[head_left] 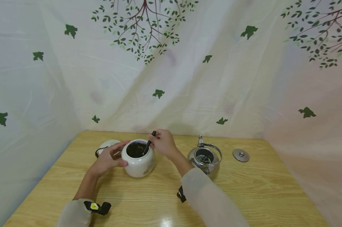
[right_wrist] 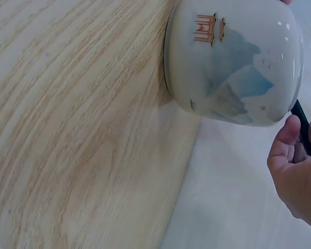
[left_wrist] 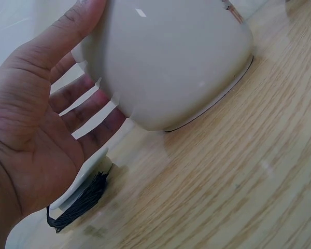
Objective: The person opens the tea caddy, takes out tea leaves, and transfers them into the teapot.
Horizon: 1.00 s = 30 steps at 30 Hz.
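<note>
A round white ceramic jar (head_left: 139, 167), with a mountain and pavilion painted on it, stands upright on the table, its mouth uncovered. Inside are dark loose contents (head_left: 135, 149) resembling tea leaves. My left hand (head_left: 106, 160) holds the jar's left side, thumb at the near side and fingers spread round the far side. Over the right rim, my right hand (head_left: 163, 143) pinches a slim black-handled utensil (head_left: 150, 142) that slants down into the jar; its lower end is hidden in there. The painted wall (right_wrist: 238, 72) of the jar faces the right wrist camera.
Right of the jar, partly behind my right sleeve, stands a steel kettle (head_left: 191, 155) without its lid, handle upright and dark bits inside. Its round steel lid (head_left: 241, 155) lies further right. Behind my left hand lies a white lid (head_left: 110, 142) with a black tassel (left_wrist: 85, 199).
</note>
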Motion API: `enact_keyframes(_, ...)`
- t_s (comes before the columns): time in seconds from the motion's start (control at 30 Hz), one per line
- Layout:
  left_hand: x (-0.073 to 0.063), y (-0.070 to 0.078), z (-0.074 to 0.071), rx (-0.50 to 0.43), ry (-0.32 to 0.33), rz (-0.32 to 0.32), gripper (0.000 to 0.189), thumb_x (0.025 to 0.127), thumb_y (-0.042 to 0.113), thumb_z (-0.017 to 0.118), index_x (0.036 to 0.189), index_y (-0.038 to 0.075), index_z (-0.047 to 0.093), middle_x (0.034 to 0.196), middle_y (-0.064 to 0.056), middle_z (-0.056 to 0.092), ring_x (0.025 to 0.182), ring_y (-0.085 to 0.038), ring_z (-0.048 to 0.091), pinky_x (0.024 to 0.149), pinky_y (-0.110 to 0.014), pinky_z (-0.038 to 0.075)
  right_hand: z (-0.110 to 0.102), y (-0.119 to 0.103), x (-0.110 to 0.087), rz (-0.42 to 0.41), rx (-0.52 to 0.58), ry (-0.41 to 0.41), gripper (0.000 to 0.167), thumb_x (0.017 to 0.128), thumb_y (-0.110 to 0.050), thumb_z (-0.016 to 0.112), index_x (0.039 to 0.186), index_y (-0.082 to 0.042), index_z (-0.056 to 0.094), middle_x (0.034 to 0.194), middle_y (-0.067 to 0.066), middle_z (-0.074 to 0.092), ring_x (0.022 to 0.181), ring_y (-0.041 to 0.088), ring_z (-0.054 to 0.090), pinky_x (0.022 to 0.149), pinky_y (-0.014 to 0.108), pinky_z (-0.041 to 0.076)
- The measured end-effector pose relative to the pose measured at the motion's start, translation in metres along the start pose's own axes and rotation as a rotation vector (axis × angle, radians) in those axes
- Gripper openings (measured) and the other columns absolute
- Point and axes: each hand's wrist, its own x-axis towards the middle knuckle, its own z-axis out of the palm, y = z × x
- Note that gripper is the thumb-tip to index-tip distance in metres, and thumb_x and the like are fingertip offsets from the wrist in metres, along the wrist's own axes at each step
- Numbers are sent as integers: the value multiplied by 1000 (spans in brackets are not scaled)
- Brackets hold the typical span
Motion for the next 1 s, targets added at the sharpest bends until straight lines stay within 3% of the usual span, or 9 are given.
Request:
enact_keyframes(0.13, 1, -1, 0, -1, 0, 1, 83, 80, 7, 88, 153, 13, 49, 145, -11, 56, 134, -34, 51, 111, -57, 40, 1, 0, 1, 38, 71, 8, 12, 97, -7, 70, 94, 5, 71, 78, 7, 70, 66, 19, 67, 75, 47, 62)
enact_keyframes(0.37, 1, -1, 0, 12, 0, 0, 83, 80, 7, 88, 153, 14, 49, 147, -10, 56, 135, -35, 50, 111, -55, 41, -6, 1, -1, 21, 170, -197, 11, 97, -4, 69, 97, 7, 69, 79, 7, 68, 68, 12, 63, 65, 25, 59)
enact_keyframes(0.47, 1, -1, 0, 12, 0, -2, 83, 80, 7, 88, 153, 14, 49, 146, -10, 56, 135, -34, 50, 111, -52, 42, -7, 0, 0, 42, 207, -219, 12, 97, -3, 69, 99, 9, 68, 79, 6, 68, 68, 11, 64, 65, 23, 59)
enact_keyframes(0.7, 0, -1, -1, 2, -7, 0, 83, 80, 7, 88, 153, 14, 49, 147, -11, 55, 136, -34, 50, 108, -36, 47, -5, -2, 2, 157, 314, -112, 12, 97, 0, 67, 101, 12, 67, 79, 8, 67, 61, 11, 64, 60, 22, 59)
enact_keyframes(0.87, 1, 0, 0, -1, -8, 5, 84, 79, 8, 89, 153, 14, 49, 150, -11, 52, 137, -37, 48, 110, -49, 45, -7, -4, 2, 238, 395, 5, 9, 97, 0, 67, 94, 8, 64, 77, 11, 66, 60, 12, 65, 62, 22, 60)
enact_keyframes(1.0, 1, 0, 0, -1, -4, 3, 84, 79, 7, 89, 153, 15, 49, 151, -11, 52, 135, -38, 49, 109, -58, 43, -8, -4, 1, 265, 417, 36, 11, 97, 1, 67, 89, 5, 61, 76, 11, 65, 59, 13, 65, 62, 23, 60)
